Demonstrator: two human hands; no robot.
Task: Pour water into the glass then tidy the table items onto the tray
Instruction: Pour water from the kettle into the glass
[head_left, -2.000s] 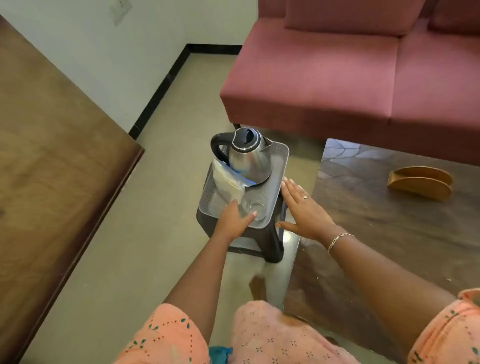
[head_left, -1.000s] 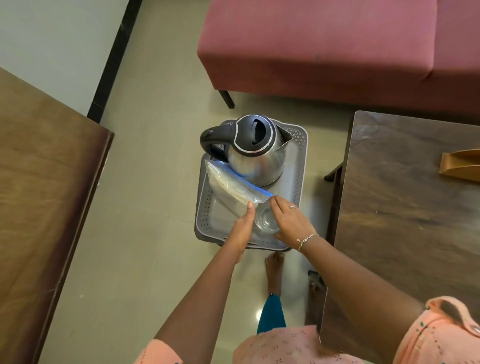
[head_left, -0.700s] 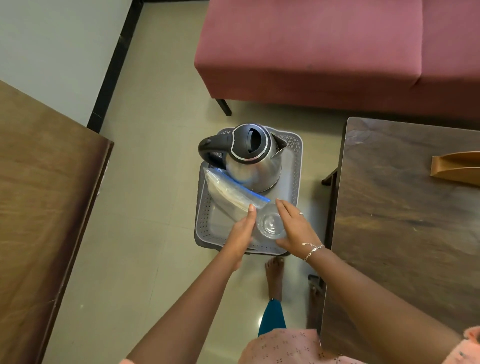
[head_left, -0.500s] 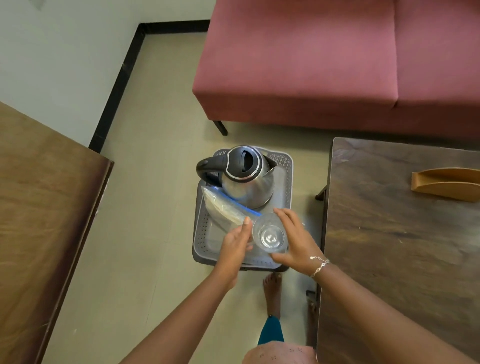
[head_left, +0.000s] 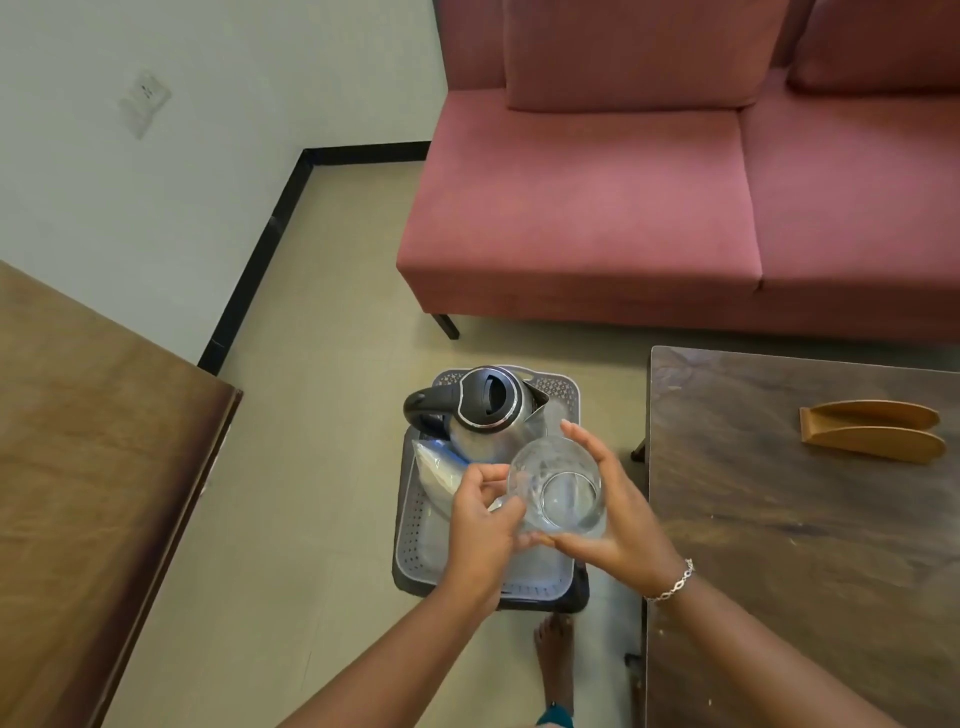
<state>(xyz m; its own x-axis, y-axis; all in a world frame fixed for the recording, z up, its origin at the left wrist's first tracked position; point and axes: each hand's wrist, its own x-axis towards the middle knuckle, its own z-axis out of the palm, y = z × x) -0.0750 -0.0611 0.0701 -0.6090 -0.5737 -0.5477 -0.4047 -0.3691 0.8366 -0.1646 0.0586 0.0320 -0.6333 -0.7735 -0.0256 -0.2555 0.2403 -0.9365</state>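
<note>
A clear round glass (head_left: 558, 488) is held up above the grey perforated tray (head_left: 415, 540), tilted with its mouth toward me. My right hand (head_left: 618, 514) cups its right side, fingers and thumb curved round it. My left hand (head_left: 483, 525) grips its left side with curled fingers. On the tray's far end stands a steel kettle (head_left: 485, 415) with a black lid and handle. A clear plastic bag (head_left: 441, 467) lies next to it. The tray rests on a dark stool.
A dark wooden table (head_left: 800, 519) stands to the right with a wooden holder (head_left: 872, 431) on it. A brown tabletop (head_left: 88, 467) fills the left. A pink sofa (head_left: 649, 208) is behind. My bare foot (head_left: 553, 649) is below the stool.
Both hands have lifted the glass off the tray and brought it up toward me, tilting it. The camera view has pulled back and up.
</note>
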